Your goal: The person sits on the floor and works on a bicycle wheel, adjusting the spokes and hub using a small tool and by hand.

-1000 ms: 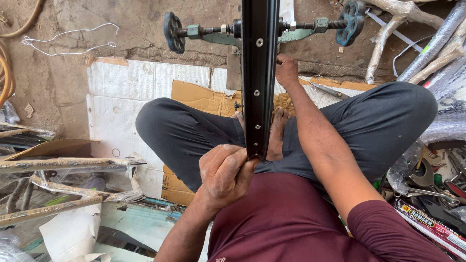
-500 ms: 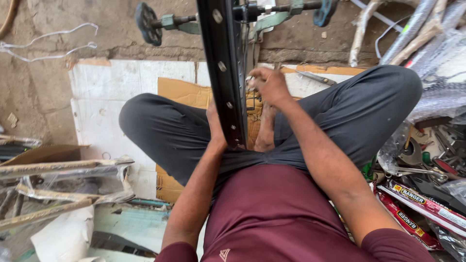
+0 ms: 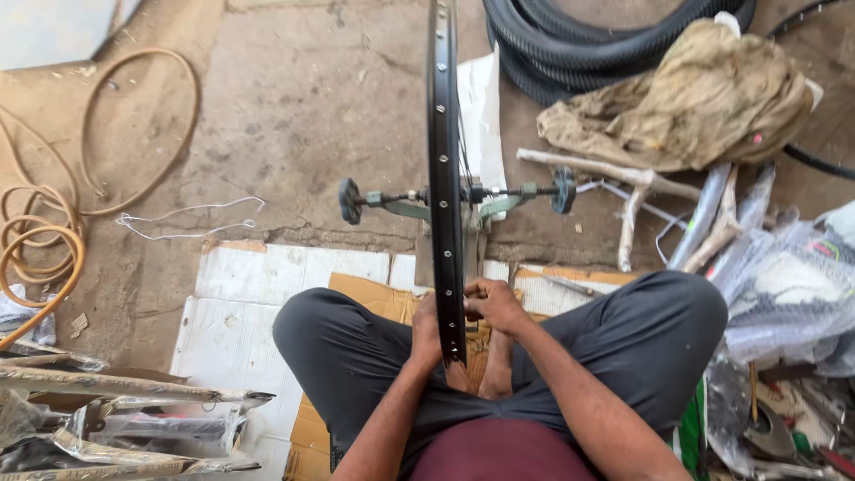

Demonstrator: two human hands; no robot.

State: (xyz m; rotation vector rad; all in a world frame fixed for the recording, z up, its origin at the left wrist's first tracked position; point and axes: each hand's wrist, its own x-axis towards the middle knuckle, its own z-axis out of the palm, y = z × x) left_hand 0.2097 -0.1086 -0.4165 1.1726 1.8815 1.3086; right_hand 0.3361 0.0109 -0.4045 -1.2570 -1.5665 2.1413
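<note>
Both hands point(image 3: 463, 321) now lower on rim point(image 3: 445, 178)

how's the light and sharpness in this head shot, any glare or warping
Head view: soft, even daylight, only faint shadows on the concrete floor; no strong glare, just dull sheen on the black wheel rim; both hands, left hand and right hand, look sharp; wide-angle stretch shows toward the edges.

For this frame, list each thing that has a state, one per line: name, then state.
Wheel rim: upright, edge-on, mounted in the stand, no tyre on it.
Truing stand: on the ground, axle held across it.
Left hand: against the rim's left side.
Right hand: at the rim's right side.
Tyres: stacked on the ground.
Hose: coiled.
Cloth: crumpled.
</note>
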